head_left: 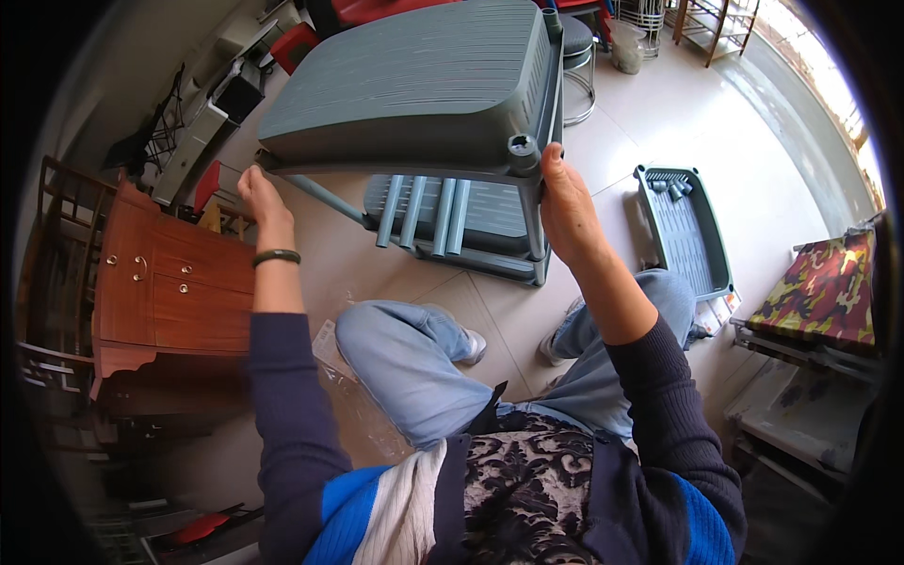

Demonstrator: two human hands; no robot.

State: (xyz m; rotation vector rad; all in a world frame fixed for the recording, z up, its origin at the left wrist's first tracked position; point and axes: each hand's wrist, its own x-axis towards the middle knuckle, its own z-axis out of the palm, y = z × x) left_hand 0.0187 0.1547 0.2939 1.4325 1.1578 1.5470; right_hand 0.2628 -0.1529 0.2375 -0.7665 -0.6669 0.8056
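Note:
A grey-green plastic shelf rack (405,80) stands in front of me, its top tier turned with the slotted base upward. My left hand (265,200) is closed at the near left corner of that tier; its fingers are partly hidden. At the near right corner, my right hand (569,209) wraps the edge beside the round post socket (522,146), thumb up and the other fingers mostly out of sight. Several loose grey tubes (443,218) lie side by side on the lower tier (499,212), under the top one.
Another grey-green tray (699,231) holding small connectors (672,189) rests on the floor to the right. A wooden cabinet (174,282) stands at left, a camouflage-patterned folding seat (829,287) at right. Clear plastic wrap (367,414) lies by my left leg. Behind the rack is a round stool (576,47).

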